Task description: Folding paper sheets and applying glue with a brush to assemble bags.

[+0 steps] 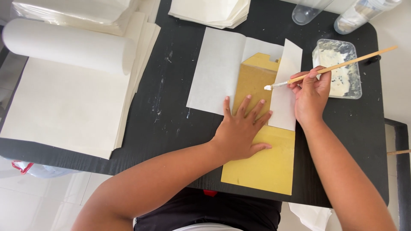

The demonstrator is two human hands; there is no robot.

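Head view shows a matte black table with pale smears and scratches across its surface. At its centre lies a flat mustard-yellow card sheet, long and rectangular, with a notched upper edge; its surface looks smooth and slightly mottled. Thin white paper sheet lies under the card's upper part and extends to the left, and a narrower white paper strip overlaps the card's right edge. The left hand rests palm down on the yellow card, fingers spread flat and open, fingertips reaching to the edge of the white paper; it grips nothing. The right hand has its fingers closed around a slim, round wooden brush, held near the ferrule; the pale handle slants up to the right. The brush's white, paste-laden tip touches the upper part of the yellow card, just beside the strip. Just right of the right hand sits a shallow, clear rectangular plastic tray coated with whitish paste. At the table's far edge lie two clear cylindrical containers and a stack of folded white sheets. At the left lies a thick stack of large cream paper, its upper end curled into a smooth roll.
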